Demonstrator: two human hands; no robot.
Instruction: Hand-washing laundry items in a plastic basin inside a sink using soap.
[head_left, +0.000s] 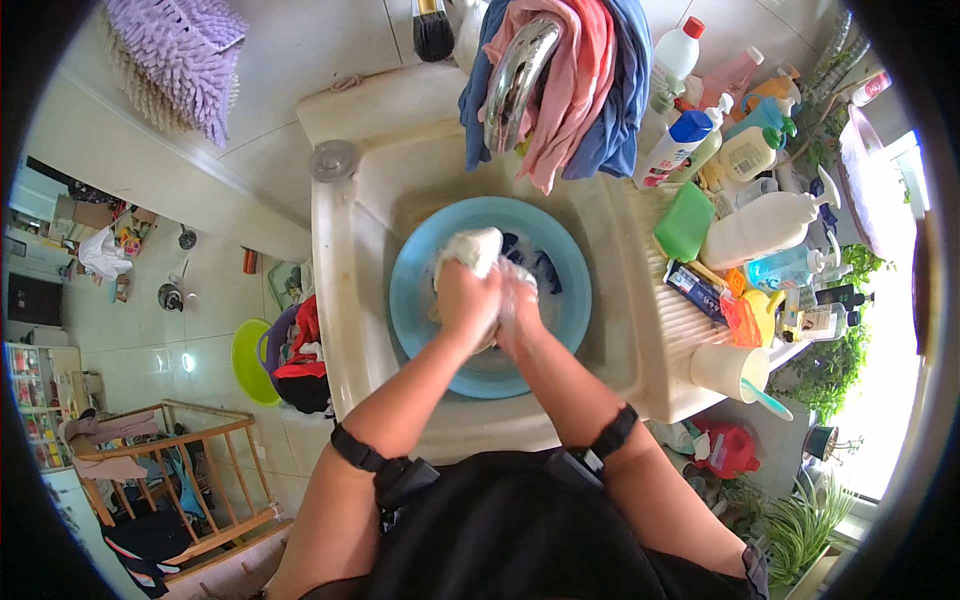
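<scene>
A cream-white wet cloth [474, 246] is bunched up above the middle of a round light-blue basin [574, 330]. My left hand [468, 298] wraps around it from the left. Pressed close beside it, my right hand [517, 300] is closed on the same cloth, with white suds over its fingers. The two hands meet over the basin, and parts of the cloth are hidden beneath them. Cloudy water and dark blue fabric [547, 272] show in the basin on the right. The basin stands inside a beige sink [345, 260].
Pink and blue clothes [580, 80] hang over the faucet [520, 75] at the sink's far side. Several bottles [765, 230], a green soap box [685, 222] and a white cup [728, 372] crowd the ribbed ledge at right. A green tub [252, 362] and clothes [302, 360] stand left.
</scene>
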